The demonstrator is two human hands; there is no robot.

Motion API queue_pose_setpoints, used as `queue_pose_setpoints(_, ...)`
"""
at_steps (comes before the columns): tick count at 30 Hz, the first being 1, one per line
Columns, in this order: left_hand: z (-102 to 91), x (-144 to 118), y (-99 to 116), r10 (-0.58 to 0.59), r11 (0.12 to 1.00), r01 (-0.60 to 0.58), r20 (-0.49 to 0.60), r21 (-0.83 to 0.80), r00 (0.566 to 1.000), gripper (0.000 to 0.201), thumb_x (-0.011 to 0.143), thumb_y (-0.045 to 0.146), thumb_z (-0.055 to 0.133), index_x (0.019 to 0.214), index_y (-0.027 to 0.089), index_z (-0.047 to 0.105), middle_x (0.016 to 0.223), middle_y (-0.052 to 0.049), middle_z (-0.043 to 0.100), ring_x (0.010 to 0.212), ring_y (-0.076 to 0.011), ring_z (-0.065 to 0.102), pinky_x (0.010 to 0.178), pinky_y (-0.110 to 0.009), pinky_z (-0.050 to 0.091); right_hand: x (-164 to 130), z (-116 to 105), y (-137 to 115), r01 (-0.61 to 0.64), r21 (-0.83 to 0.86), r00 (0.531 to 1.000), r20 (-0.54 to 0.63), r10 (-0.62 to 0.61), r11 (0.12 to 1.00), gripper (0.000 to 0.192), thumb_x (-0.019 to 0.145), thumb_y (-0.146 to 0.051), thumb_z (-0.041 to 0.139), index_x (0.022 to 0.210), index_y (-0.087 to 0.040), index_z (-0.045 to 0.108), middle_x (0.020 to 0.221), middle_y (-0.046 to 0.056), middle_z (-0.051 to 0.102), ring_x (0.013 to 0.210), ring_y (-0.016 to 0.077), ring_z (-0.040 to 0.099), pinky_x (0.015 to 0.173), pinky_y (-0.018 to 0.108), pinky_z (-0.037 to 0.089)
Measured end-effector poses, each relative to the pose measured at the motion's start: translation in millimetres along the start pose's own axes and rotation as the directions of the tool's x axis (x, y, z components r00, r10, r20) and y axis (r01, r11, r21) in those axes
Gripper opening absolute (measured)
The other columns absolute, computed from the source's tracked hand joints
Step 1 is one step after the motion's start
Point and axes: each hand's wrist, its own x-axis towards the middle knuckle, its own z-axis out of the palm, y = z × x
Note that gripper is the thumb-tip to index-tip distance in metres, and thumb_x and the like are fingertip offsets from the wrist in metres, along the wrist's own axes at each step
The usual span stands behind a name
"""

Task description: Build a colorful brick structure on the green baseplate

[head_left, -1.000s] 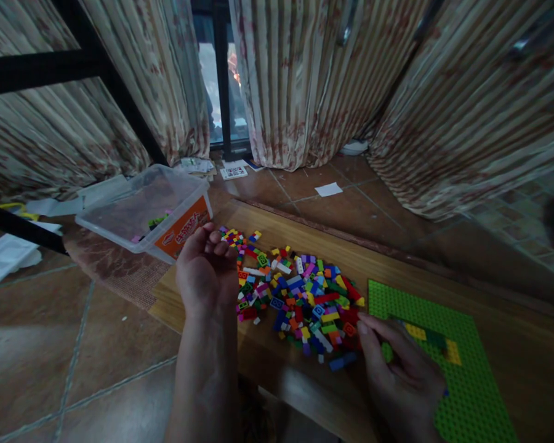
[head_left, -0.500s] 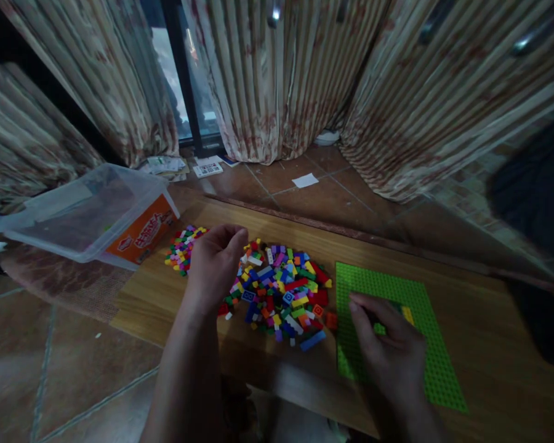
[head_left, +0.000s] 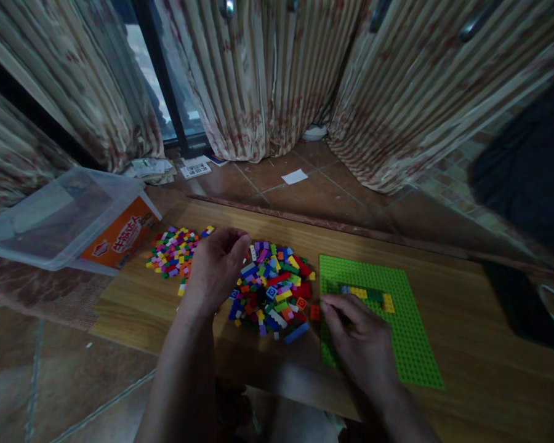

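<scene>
A heap of small coloured bricks lies on a low wooden board. My left hand rests on the heap's left edge, fingers curled down among the bricks; whether it holds one is hidden. A smaller patch of bricks lies left of that hand. A green studded baseplate sits right of the heap, with a short row of yellow, blue and green bricks on it. My right hand lies on the baseplate's near left corner, fingers bent, nothing visible in it.
A clear plastic tub with an orange label stands at the board's left end on a mat. Striped curtains hang behind, with papers on the tiled floor. A dark object lies at the right.
My left hand turned from palm-up to palm-down and settled onto the heap. My right hand moved from the heap's edge onto the baseplate. The view shifted right.
</scene>
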Motion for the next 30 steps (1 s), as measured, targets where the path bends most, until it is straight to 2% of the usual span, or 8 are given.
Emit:
queue_pose_setpoints(4,-0.6,0,-1,0.017,1.000,-0.017,0.004,0.007,1.000,0.007,0.076,0.017,0.068,0.071,0.014,0.072,0.057,-0.002,0.061,0.050,-0.0099,0.047,0.043,-0.016,0.033,-1,1,-1,0.018,0.017,1.000,-0.003,-0.018,1.000,0.014,0.093,-0.021,0.057,0.097,-0.023,0.069,0.087,0.001,0.072,0.077,0.0133,0.069,0.069,0.025,0.054)
queue_pose_setpoints(9,-1.0,0,2,-0.013,1.000,0.011,-0.049,-0.026,0.999,0.006,0.073,0.017,0.070,0.069,0.013,0.072,0.056,-0.001,0.061,0.047,-0.0092,0.045,0.041,-0.017,0.030,-3,4,-1,0.038,0.044,0.999,0.014,-0.039,0.998,0.015,0.092,-0.018,0.057,0.100,-0.023,0.069,0.086,0.000,0.071,0.076,0.0121,0.068,0.069,0.023,0.052)
queue_pose_setpoints(14,-5.0,3,-1,0.020,0.992,-0.013,-0.058,0.122,0.998,0.011,0.076,0.023,0.066,0.077,0.013,0.070,0.065,-0.002,0.066,0.057,-0.0121,0.054,0.050,-0.020,0.040,-2,7,-2,0.044,0.046,0.999,0.021,-0.045,0.998,0.015,0.092,-0.018,0.058,0.100,-0.023,0.069,0.085,0.000,0.071,0.075,0.0115,0.068,0.067,0.022,0.052)
queue_pose_setpoints(17,-7.1,3,-3,0.027,0.981,-0.020,-0.035,0.191,0.999,0.015,0.079,0.026,0.062,0.081,0.013,0.069,0.069,-0.002,0.067,0.059,-0.0120,0.056,0.052,-0.020,0.041,0,8,-3,0.045,0.054,0.999,0.015,-0.046,0.998,0.015,0.092,-0.018,0.057,0.101,-0.023,0.069,0.086,0.000,0.071,0.076,0.0120,0.068,0.068,0.022,0.052)
queue_pose_setpoints(30,-11.8,4,-8,0.044,0.968,-0.040,-0.011,0.246,0.999,0.018,0.081,0.029,0.060,0.084,0.014,0.069,0.072,-0.003,0.068,0.062,-0.0130,0.058,0.056,-0.023,0.044,0,12,-3,0.032,0.071,0.999,0.030,-0.034,0.997,0.013,0.092,-0.018,0.059,0.098,-0.023,0.069,0.086,-0.001,0.071,0.077,0.0115,0.068,0.069,0.022,0.052)
